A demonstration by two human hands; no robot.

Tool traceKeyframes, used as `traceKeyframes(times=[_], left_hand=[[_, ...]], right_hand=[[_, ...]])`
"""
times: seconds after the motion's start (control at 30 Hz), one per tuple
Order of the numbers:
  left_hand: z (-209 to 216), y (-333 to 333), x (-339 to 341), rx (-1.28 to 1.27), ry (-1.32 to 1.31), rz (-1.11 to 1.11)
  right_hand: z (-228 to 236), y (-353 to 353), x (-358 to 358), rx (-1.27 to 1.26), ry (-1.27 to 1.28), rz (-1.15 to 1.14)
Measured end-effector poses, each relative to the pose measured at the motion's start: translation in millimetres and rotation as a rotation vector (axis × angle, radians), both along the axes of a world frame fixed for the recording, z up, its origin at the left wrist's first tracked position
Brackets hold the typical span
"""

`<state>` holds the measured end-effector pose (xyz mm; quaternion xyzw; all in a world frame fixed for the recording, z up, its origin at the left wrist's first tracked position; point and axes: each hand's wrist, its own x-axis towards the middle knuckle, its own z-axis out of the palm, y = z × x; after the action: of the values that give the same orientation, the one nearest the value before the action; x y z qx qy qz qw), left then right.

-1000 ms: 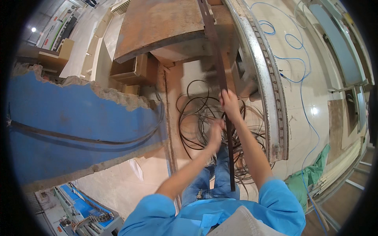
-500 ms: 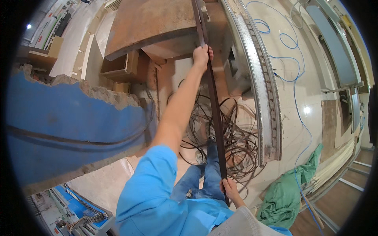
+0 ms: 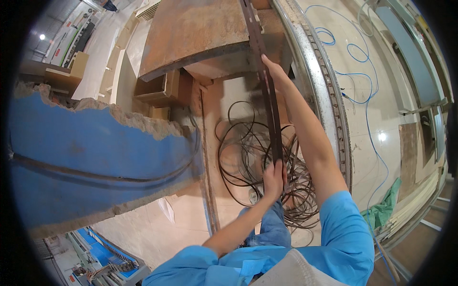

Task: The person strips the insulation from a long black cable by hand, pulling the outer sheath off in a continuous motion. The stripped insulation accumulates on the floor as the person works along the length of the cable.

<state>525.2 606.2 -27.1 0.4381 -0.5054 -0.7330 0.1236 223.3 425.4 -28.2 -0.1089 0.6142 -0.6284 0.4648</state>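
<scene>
A long, narrow dark brown strip (image 3: 271, 114) runs from the top of the view down toward my body, and it looks like two bands side by side. My left hand (image 3: 274, 177) is closed around its near end, slightly blurred. Farther along, my right hand (image 3: 274, 71) grips the strip from its right side, the thumb uppermost and the other fingers mostly hidden. Under the strip, a loose tangle of thin dark bands (image 3: 300, 200) lies on the floor by my legs. The far end of the strip passes beside a rusty brown metal plate (image 3: 200, 33).
At left stands a big blue panel (image 3: 95, 148) with a rough, broken edge. Cardboard boxes (image 3: 164, 88) sit under the rusty plate. A metal rail (image 3: 324, 71) runs along the right. Beyond it lie a blue hose (image 3: 367, 119) and green cloth (image 3: 384, 209).
My hands have swapped places along the strip: the right has gone from the near end to the far part, the left has come back toward my body. The near end now sits farther from me.
</scene>
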Motion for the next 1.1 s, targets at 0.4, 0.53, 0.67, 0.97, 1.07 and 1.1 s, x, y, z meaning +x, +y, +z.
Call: traceKeyframes(times=[0.4, 0.53, 0.67, 0.97, 1.07, 1.1], left_hand=[[-56.4, -2.8, 26.5, 0.161, 0.129, 0.070], [-73.8, -125.0, -89.1, 0.171, 0.413, 0.059], [-44.2, -211.0, -178.7, 0.323, 0.485, -0.164], [-28.3, -263.8, -240.4, 0.146, 0.303, -0.110], [-37.1, -246.3, -227.0, -0.097, 0.287, -0.019], [-37.4, -236.0, -219.1, -0.143, 0.267, 0.004]], right_hand=[[-38.1, 101.7, 117.5, -0.105, -0.008, -0.087], [-41.3, 181.4, 197.2, -0.056, 0.164, -0.121], [-35.9, 264.3, 258.0, -0.037, -0.111, -0.087], [-47.4, 444.5, 397.5, 0.262, -0.250, 0.039], [-53.6, 464.9, 415.9, 0.297, -0.268, 0.135], [-54.6, 463.9, 413.9, 0.280, -0.188, 0.203]])
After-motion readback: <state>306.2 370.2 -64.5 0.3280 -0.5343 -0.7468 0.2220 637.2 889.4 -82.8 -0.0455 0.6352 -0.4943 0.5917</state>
